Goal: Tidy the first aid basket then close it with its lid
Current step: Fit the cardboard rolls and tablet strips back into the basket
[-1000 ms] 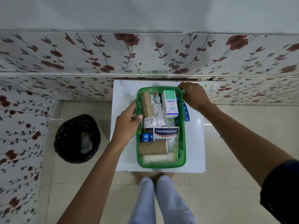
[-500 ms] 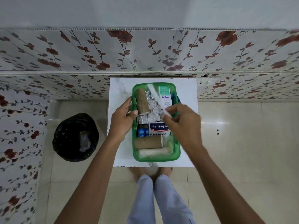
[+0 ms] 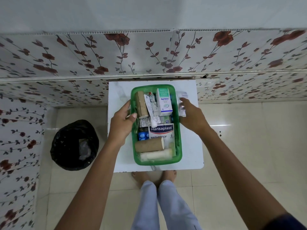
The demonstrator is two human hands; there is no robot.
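Note:
A green first aid basket (image 3: 157, 162) stands on a small white table (image 3: 122, 161). Inside lie two brown bandage rolls (image 3: 148, 145), a white roll (image 3: 156, 155), a Hansaplast box (image 3: 162, 132), an Optibex box (image 3: 164, 103), foil strips, a blue blister pack (image 3: 143, 136) and a white ointment tube (image 3: 150, 111) resting diagonally on top. My left hand (image 3: 122, 125) grips the basket's left rim. My right hand (image 3: 191, 118) is outside the right rim, fingers closed on a silvery blister pack (image 3: 182, 95) beside the basket.
A black-lined waste bin (image 3: 74, 145) stands on the tiled floor left of the table. The floral wall panel (image 3: 149, 55) runs right behind the table. My legs and bare feet (image 3: 154, 178) are at the table's front edge.
My right hand has let go of the ointment tube, which now lies in the basket, and has moved right to the blister pack beside the rim. My left hand stays on the rim.

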